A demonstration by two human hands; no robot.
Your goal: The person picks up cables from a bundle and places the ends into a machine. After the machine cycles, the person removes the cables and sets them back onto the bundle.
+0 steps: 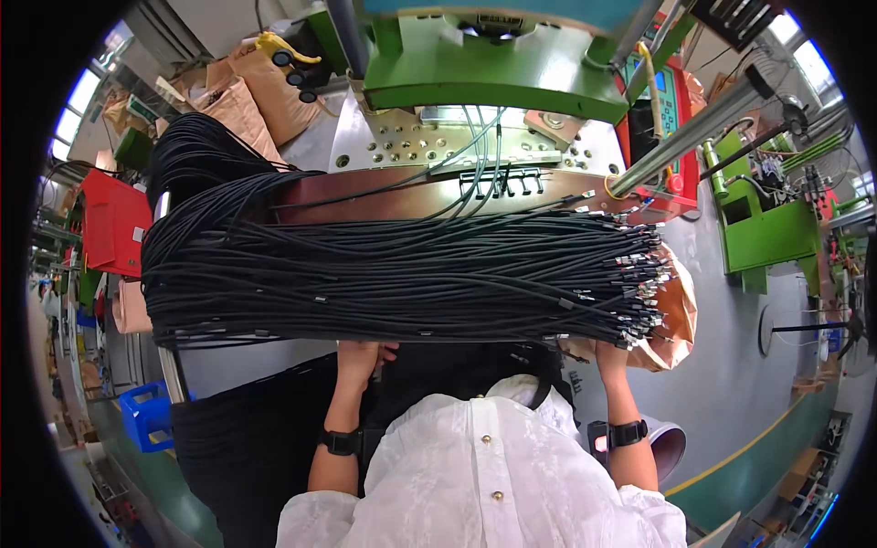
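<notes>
A thick bundle of black cables lies across in front of me, bent over at the left, with small metal connectors bunched at its right end. My left hand is at the near edge of the bundle, left of the middle. Some of its fingers show there, while the rest disappear beneath the cables. Under the connector ends, only the wrist and heel of my right hand come into sight; its fingers are hidden. What either hand grips, if anything, I cannot make out.
Beyond the cables stands a green press over a metal plate with holes. A few cables run to a black moulded piece. A red control box is at the back right, a red bin at the left, a blue crate below.
</notes>
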